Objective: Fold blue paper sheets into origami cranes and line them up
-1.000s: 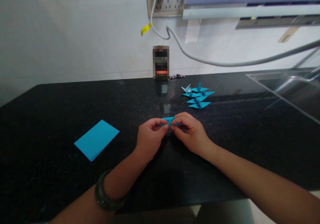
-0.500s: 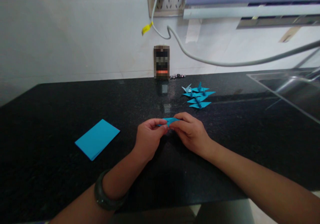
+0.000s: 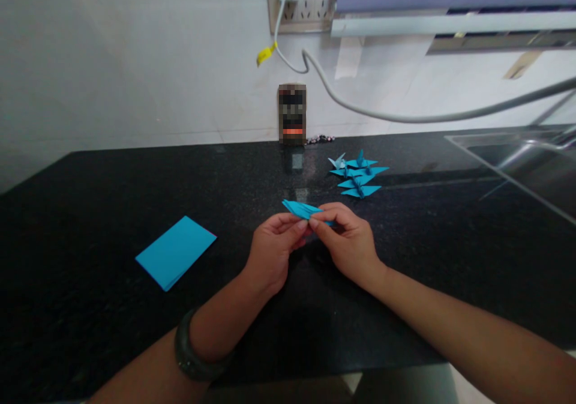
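Note:
A narrow piece of folded blue origami paper (image 3: 302,209) is pinched between my two hands, just above the counter. My left hand (image 3: 275,245) grips its lower edge with thumb and fingers closed. From the other side my right hand (image 3: 348,236) holds it between thumb and index finger, the fingertips of both hands nearly touching. Its pointed left end sticks out past my left fingers, while my right fingers partly cover the other end. Several folded paper cranes (image 3: 360,176), blue with one paler, stand behind my right hand. Left of my hands lies a stack of blue paper (image 3: 176,253).
The black counter (image 3: 112,194) runs back to a pale wall. Against it leans a phone (image 3: 292,116) with a blurred screen and a beaded strap (image 3: 321,139). A sink (image 3: 531,170) is at the right. A grey cable (image 3: 405,117) hangs from the wall socket (image 3: 310,5).
The folded paper has been raised and turned, so more of its length shows above my fingers. My right thumb has come forward to the paper's lower edge.

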`<state>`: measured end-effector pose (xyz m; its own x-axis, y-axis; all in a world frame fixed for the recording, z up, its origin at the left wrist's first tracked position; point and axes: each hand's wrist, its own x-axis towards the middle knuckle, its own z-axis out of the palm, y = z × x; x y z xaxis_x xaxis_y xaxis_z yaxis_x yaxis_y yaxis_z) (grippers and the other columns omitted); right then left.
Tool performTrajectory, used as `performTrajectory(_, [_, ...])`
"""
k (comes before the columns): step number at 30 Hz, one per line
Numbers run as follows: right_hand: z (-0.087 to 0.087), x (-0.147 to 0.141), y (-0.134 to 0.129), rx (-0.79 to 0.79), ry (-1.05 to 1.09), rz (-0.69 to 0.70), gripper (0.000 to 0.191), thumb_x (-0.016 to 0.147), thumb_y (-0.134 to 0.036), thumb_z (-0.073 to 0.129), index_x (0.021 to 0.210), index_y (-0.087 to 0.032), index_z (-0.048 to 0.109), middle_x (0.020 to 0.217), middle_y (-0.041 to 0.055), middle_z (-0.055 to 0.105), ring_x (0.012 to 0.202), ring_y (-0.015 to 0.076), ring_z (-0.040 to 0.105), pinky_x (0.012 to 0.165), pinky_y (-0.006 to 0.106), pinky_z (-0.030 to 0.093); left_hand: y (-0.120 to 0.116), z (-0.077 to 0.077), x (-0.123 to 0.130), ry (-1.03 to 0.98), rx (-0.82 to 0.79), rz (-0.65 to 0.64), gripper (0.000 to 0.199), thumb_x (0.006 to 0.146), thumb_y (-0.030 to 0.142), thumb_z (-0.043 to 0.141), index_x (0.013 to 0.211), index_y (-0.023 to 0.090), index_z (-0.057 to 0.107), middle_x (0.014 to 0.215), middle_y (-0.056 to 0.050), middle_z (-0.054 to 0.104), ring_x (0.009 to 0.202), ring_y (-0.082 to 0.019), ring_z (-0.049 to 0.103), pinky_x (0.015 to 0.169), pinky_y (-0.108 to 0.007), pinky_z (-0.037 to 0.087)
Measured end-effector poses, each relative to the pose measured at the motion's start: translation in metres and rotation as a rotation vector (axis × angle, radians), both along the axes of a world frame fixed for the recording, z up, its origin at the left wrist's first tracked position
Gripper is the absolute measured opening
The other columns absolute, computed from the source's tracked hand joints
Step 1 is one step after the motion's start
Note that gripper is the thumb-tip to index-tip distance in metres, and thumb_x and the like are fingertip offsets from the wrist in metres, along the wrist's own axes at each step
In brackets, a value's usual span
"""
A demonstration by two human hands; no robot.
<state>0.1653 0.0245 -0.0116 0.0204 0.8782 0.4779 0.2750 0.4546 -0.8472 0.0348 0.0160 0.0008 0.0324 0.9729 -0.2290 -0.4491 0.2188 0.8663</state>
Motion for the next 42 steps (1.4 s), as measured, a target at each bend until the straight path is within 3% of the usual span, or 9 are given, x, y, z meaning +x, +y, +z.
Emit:
performTrajectory(4, [0.0,-0.001,0.0,0.017,-0.054,-0.015,0.006,0.076,-0.018,0.06,0.072,-0.019,0.065,0.078,0.0026,0.064,0.073,0.0135,0.06,0.068,0.027,0.049,0.001,-0.004,0.0,0.063,0.013,0.011,0.013,0.062,0.022,0.074,0.072,0.015,0.07,0.071,-0.002,0.07,0.066,-0.01,0.062,0.058,-0.018,0.045])
performTrajectory(15, [0.003,0.006,0.001,0.208,-0.425,-0.035,0.008,0.076,-0.017,0.058,0.075,-0.017,0.066,0.085,0.0076,0.059,0.082,0.0183,0.057,0.071,0.032,0.048,0.004,-0.008,-0.005,0.425,0.276,0.071,0.007,0.067,0.021,0.068,0.073,0.017,0.069,0.066,0.001,0.07,0.059,-0.012,0.062,0.059,-0.024,0.05])
performTrajectory(23, [0.004,0.005,0.002,0.096,-0.312,0.031,0.008,0.075,-0.013,0.059,0.072,-0.018,0.064,0.08,0.0035,0.056,0.073,0.0132,0.055,0.062,0.025,0.047,0.004,-0.009,-0.007,0.633,0.303,0.047,0.01,0.07,0.023,0.065,0.075,0.016,0.069,0.069,-0.002,0.07,0.063,-0.015,0.063,0.06,-0.025,0.049])
performTrajectory(34, [0.007,0.003,0.0,0.025,-0.221,0.042,0.014,0.074,-0.01,0.057,0.064,-0.019,0.064,0.077,0.0026,0.056,0.074,0.0136,0.055,0.066,0.027,0.046,0.003,-0.007,-0.007,0.722,0.326,0.073,0.011,0.069,0.023,0.066,0.076,0.016,0.07,0.072,-0.003,0.071,0.063,-0.015,0.063,0.06,-0.026,0.049])
performTrajectory(42, [0.006,0.002,-0.001,0.028,-0.195,0.065,0.011,0.074,-0.013,0.059,0.069,-0.02,0.066,0.075,0.0023,0.057,0.073,0.0139,0.056,0.065,0.028,0.047,0.003,-0.006,-0.011,0.979,0.533,0.099,0.012,0.078,0.02,0.055,0.076,0.017,0.067,0.073,-0.001,0.067,0.068,-0.014,0.06,0.066,-0.026,0.047])
